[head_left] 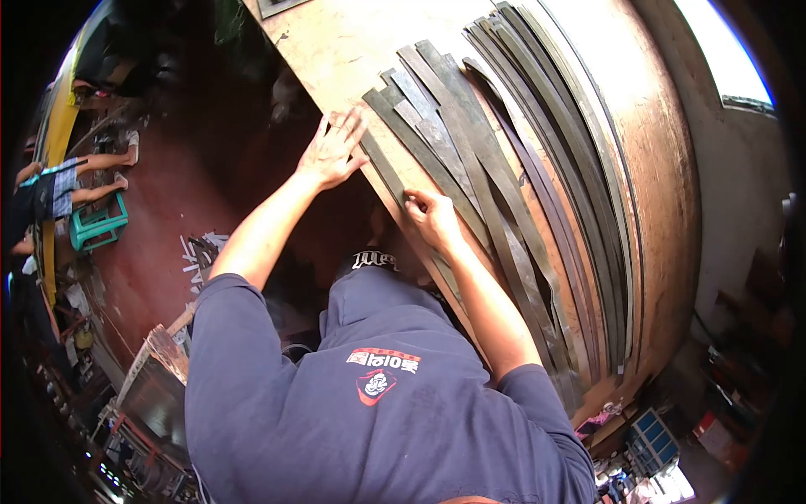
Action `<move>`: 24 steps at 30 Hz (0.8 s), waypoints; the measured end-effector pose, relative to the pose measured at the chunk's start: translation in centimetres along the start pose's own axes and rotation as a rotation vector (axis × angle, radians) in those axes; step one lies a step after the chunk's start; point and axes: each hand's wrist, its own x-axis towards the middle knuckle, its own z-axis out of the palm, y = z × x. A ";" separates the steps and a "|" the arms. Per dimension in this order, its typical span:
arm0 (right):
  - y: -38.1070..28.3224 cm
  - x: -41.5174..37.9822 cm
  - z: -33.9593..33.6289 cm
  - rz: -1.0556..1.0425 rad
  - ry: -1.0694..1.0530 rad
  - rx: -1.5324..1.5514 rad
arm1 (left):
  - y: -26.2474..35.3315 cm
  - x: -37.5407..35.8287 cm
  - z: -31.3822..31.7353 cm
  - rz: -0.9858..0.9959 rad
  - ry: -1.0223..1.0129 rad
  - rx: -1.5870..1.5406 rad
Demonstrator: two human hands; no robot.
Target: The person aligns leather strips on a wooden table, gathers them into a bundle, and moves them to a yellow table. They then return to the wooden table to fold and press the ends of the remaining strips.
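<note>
A dark flat strip [384, 168] lies along the near edge of the wooden table [323, 63]. My left hand [336, 149] rests flat at the far end of this strip, its fingers stretched out and partly spread over the table edge. Farther down the strip, my right hand [434, 220] is closed, with thumb and curled fingers pinching the strip's side. Just right of my hands, several more dark strips [453, 139] lie fanned out and overlapping.
More long strips [554, 109] run in a curved bundle across the table. A person in shorts [63, 186] sits at the far left by a green plastic stool [99, 225]. On the reddish floor [159, 202] lie white scraps [195, 260]. A blue crate [653, 438] stands at the lower right.
</note>
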 end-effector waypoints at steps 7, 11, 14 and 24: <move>1.3 0.0 -0.3 -0.120 -0.020 -0.036 | 7.8 4.0 5.5 -0.850 0.447 -0.124; 3.8 -2.5 -2.1 -0.123 -0.137 0.059 | 7.8 4.2 5.6 -0.882 0.476 -0.144; 4.7 -4.9 -4.0 -0.146 -0.209 0.075 | 7.6 4.3 6.2 -0.883 0.539 -0.114; 7.2 -7.0 -4.2 -0.080 -0.253 0.127 | 7.3 4.4 6.5 -0.912 0.487 -0.047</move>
